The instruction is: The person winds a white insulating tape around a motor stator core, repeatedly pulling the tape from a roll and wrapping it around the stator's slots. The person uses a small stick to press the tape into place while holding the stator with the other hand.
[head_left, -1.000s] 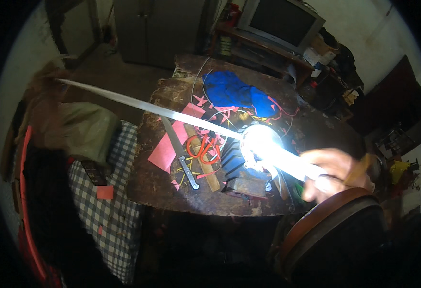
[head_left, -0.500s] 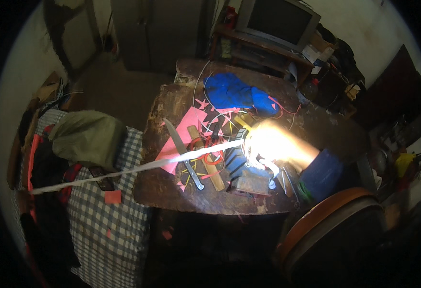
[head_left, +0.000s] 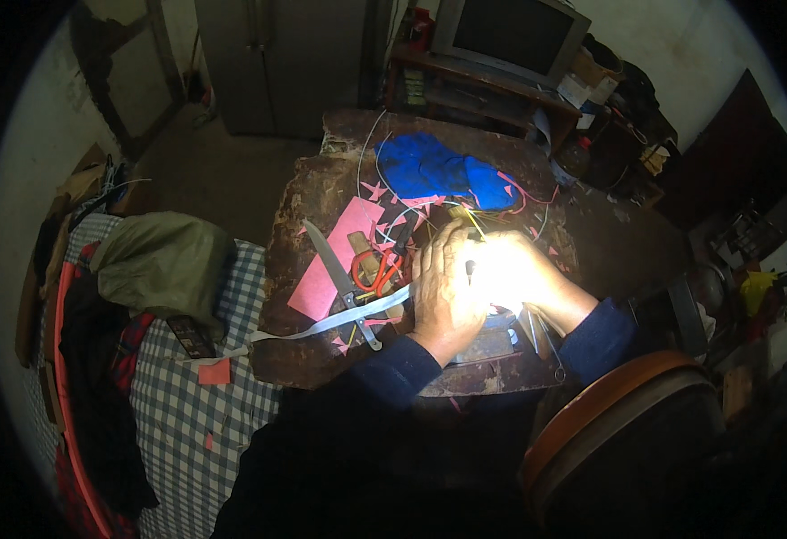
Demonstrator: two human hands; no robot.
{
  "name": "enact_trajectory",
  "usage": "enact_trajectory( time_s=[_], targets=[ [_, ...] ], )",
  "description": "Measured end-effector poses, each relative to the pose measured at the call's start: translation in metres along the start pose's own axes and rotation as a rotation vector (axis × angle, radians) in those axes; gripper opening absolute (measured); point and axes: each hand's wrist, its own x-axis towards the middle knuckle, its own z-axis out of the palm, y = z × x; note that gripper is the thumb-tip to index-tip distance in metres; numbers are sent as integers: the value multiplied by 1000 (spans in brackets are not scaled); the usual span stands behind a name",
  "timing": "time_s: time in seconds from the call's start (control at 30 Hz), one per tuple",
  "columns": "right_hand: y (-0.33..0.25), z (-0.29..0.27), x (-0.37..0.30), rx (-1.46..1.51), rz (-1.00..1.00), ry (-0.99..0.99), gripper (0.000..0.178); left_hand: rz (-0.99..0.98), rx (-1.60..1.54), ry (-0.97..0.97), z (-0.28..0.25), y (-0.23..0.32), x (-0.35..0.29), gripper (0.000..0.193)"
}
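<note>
My left hand (head_left: 444,292) is at the middle of the table, its fingers together and curled over something that glare hides. From beneath it a long whitish strip (head_left: 335,321) runs left across the table edge. Close against it is my right hand (head_left: 523,269), so washed out by bright light that its fingers and anything in them cannot be made out. Left of the hands, a knife (head_left: 326,251) lies across a wooden piece near red-handled scissors (head_left: 378,272). A pink sheet (head_left: 321,278) is under the knife. Thin yellow sticks (head_left: 479,218) show just beyond the hands.
A blue cloth (head_left: 438,171) and pink scraps (head_left: 375,190) lie on the far part of the worn table (head_left: 299,193). At left is a checked cloth (head_left: 178,431) with an olive bundle (head_left: 160,265). An orange-rimmed round object (head_left: 609,395) stands near right, a television (head_left: 510,40) behind.
My left hand has come into view and reached the middle of the table beside the right. The strip, stretched taut far to the left before, now hangs slack and lower over the table.
</note>
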Motion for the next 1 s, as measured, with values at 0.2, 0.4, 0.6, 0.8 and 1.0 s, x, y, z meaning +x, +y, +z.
enact_trajectory(
  time_s=[0.2, 0.4, 0.6, 0.8, 1.0],
  targets=[
    [-9, 6, -5, -165, -360, 23, 21, -51, -96, -2, 3, -14, -5, 41],
    [-16, 4, -8, -315, -65, 11, 30, -14, -296, -6, 19, -18, -2, 41],
    [1, -20, 2, -192, -199, -29, 27, -75, -385, -215, 11, -35, 27, 53],
    [-6, -41, 5, 320, 184, -91, 19, 65, -30, -368, -1, -37, 61, 30],
    [-31, -44, 3, 276, 267, -17, 20, 117, 41, -462, 2, -46, 81, 17]
  ],
)
